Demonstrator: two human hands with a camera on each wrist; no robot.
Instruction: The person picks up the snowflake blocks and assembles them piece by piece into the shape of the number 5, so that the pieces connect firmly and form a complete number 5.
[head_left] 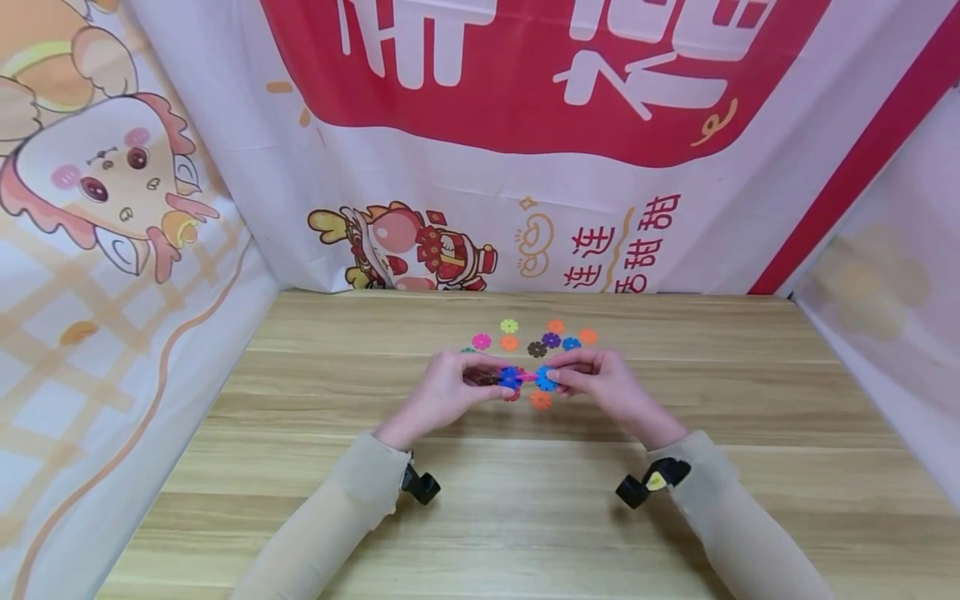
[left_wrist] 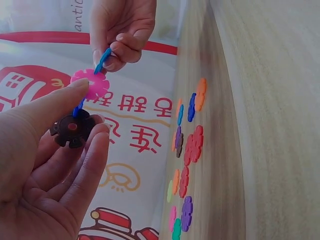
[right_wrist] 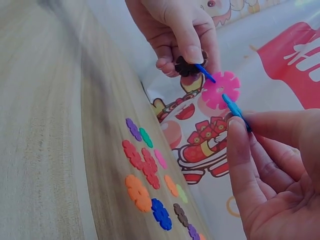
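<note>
My left hand [head_left: 447, 385] pinches a short chain of flower-shaped plastic discs with notched rims. In the left wrist view, it includes a brown disc [left_wrist: 70, 134], a dark blue disc [left_wrist: 78, 108] and a pink disc [left_wrist: 98, 86]. Between thumb and fingers, my right hand [head_left: 602, 382] pinches a light blue disc [head_left: 544, 380]. Seen from the right wrist, this light blue disc meets the edge of the pink one, edge-on and crosswise to it. How deep their notches interlock, I cannot tell. Both hands are close together above the table.
Several loose discs lie on the wooden table [head_left: 480, 525] under and behind the hands, among them an orange disc [right_wrist: 137, 193], a dark blue one [right_wrist: 161, 214] and a yellow-green one [head_left: 509, 326]. A printed cloth [head_left: 450, 133] hangs along the table's back edge.
</note>
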